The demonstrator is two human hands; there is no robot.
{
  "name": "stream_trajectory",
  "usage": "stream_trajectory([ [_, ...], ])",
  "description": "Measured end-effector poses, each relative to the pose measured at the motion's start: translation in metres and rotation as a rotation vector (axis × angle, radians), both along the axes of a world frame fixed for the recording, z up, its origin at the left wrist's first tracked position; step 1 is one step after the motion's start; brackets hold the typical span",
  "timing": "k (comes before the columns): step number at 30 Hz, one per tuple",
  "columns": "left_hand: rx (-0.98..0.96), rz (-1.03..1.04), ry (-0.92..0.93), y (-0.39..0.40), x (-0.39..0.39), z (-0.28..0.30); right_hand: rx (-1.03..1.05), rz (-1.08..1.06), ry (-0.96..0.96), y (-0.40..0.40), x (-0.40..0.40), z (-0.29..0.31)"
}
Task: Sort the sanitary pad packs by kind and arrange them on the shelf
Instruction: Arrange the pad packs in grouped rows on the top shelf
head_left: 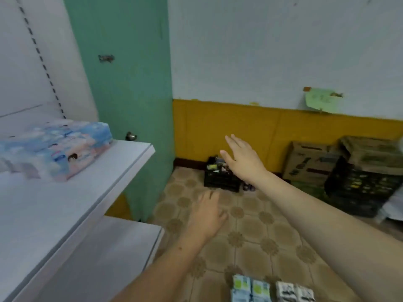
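Pad packs (272,289) on floor; odds in black crate (222,178)

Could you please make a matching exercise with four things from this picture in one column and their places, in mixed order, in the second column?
Things:
1. blue and pink packs
2. green and white packs
3. cardboard box
4. green paper

Places:
A. stuck on the pale wall
B. on the upper white shelf
C. on the tiled floor, at the bottom edge of the view
D. against the yellow lower part of the wall

Pairs: 1-B, 2-C, 3-D, 4-A
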State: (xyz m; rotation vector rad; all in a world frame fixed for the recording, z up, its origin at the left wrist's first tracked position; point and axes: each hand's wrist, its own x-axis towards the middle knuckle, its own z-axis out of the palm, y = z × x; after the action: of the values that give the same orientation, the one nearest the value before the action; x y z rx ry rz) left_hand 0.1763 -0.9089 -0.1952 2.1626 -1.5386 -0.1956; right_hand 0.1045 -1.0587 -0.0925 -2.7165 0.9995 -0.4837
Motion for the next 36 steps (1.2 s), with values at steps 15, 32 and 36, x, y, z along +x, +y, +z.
stream_trajectory([
  [15, 0.382, -0.455, 0.023, -0.051, -0.248, -0.089, 0.258, -0.518, 0.098, -0.025, -0.328, -0.109],
  [32, 0.785, -0.157, 0.073, -0.197, -0.444, -0.254, 0.626, -0.526, 0.415, -0.174, -0.592, -0.325],
  [36, 0.863, -0.100, 0.163, -0.216, -0.476, -0.320, 0.719, -0.452, 0.490, -0.190, -0.593, -0.405],
])
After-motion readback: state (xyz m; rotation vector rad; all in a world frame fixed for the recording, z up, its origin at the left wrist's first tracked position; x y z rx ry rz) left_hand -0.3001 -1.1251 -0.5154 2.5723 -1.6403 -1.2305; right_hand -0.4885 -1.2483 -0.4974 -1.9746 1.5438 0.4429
